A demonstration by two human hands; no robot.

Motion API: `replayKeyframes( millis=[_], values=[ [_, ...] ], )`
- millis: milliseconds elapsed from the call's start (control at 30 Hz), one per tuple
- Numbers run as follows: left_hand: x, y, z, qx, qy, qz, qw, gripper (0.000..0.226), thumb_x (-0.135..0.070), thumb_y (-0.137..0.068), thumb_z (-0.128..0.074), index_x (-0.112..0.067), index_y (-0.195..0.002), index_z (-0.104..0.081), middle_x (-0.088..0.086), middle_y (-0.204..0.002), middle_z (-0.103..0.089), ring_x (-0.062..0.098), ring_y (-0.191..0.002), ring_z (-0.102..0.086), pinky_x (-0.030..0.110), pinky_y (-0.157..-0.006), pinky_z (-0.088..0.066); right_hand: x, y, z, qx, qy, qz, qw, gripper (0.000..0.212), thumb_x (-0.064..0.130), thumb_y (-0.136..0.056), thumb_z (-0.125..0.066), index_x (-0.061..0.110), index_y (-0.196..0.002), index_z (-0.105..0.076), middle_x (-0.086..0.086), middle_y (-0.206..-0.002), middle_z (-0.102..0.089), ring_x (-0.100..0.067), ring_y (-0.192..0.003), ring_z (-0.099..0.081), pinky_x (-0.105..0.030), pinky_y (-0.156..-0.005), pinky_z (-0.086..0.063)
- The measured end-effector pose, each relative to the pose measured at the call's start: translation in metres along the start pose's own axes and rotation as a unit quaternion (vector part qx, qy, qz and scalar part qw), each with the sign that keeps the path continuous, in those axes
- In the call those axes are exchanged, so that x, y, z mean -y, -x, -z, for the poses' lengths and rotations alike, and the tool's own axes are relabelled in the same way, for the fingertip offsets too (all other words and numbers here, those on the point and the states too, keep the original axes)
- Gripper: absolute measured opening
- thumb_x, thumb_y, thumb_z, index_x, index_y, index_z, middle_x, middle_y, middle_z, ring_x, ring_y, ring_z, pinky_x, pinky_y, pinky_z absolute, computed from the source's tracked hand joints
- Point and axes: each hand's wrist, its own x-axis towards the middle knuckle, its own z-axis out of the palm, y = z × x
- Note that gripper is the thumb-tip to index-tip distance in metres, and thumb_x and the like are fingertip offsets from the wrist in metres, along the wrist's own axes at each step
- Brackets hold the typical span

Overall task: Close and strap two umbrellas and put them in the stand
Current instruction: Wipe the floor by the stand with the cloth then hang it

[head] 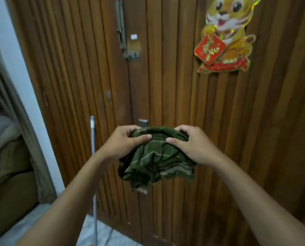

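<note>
L hand [128,142] + R hand [190,143] | fingers [144,137] curled, gripping green umbrella [157,162] top — fabric bunched btwn them, hangs below

1 head view, forward-down, near door [166,86]

The left forearm [73,189] and right forearm [245,189] were bare along all their visible length, uncovered skin running to the wrists. The left hand [125,141] and right hand [192,146] were likewise bare. The fingernails were too blurred to make out.
</note>
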Motion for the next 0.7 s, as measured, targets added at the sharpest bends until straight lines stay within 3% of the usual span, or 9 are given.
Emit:
replayKeyframes(
  millis=[167,233,433,700],
  values=[
    [-0.008,-0.019,0.071,-0.047,0.010,-0.028,0.998,0.020,-0.023,-0.082,-0.076,-0.011,-0.097,-0.074,0.007,-0.085,-0.078,0.021,-0.079,-0.075,0.028,-0.064,-0.060,0.045,-0.055,-0.037,-0.015,-0.012,0.092,0.996,0.025,0.031,-0.089,-0.072,0.034,-0.112,-0.061,0.012,-0.109,-0.068,-0.008,-0.101,-0.066,-0.031,-0.085,-0.056],
    [-0.007,-0.025,0.092,-0.066,0.016,-0.031,0.997,0.019,-0.022,-0.082,-0.075,-0.010,-0.097,-0.074,0.007,-0.083,-0.077,0.021,-0.077,-0.076,0.025,-0.061,-0.059,0.058,-0.072,-0.049,-0.002,-0.011,0.136,0.991,0.028,0.026,-0.091,-0.070,0.035,-0.116,-0.059,0.015,-0.110,-0.065,-0.002,-0.099,-0.064,-0.024,-0.084,-0.055],
    [0.005,-0.054,0.146,-0.079,0.019,-0.040,0.996,0.017,-0.019,-0.082,-0.075,-0.012,-0.097,-0.074,0.006,-0.086,-0.077,0.018,-0.078,-0.075,0.020,-0.057,-0.056,0.067,-0.129,-0.080,0.015,-0.020,0.196,0.980,0.015,0.015,-0.094,-0.066,0.026,-0.104,-0.064,0.011,-0.105,-0.067,-0.001,-0.094,-0.065,-0.016,-0.076,-0.054],
    [0.060,-0.136,0.190,-0.062,0.026,-0.044,0.997,0.023,-0.019,-0.079,-0.076,-0.013,-0.099,-0.068,0.009,-0.096,-0.075,0.026,-0.089,-0.073,0.031,-0.069,-0.059,0.022,-0.233,-0.121,0.018,-0.027,0.239,0.971,0.028,0.000,-0.093,-0.061,0.026,-0.082,-0.063,0.012,-0.117,-0.065,-0.001,-0.111,-0.060,-0.031,-0.097,-0.054]
  ],
)
